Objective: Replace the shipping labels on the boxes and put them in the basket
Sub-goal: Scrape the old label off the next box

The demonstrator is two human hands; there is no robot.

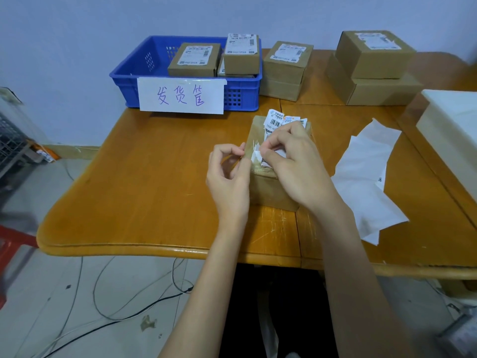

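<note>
Both hands' fingers (268, 147) pinched on the torn label (276, 122) atop the box (271, 192).

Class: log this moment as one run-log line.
left hand: pinches label scrap | right hand: peels old label | box: on table

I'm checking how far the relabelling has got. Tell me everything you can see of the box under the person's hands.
The box is plain brown cardboard, closed, and sits flat on the wooden table, in front of the blue basket. Its top carries a white label with a barcode, torn and partly lifted, with ragged scraps near the middle. The right hand pinches the label paper on top, while the left hand pinches a scrap at the box's left top edge. White backing paper lies to its right.
</note>
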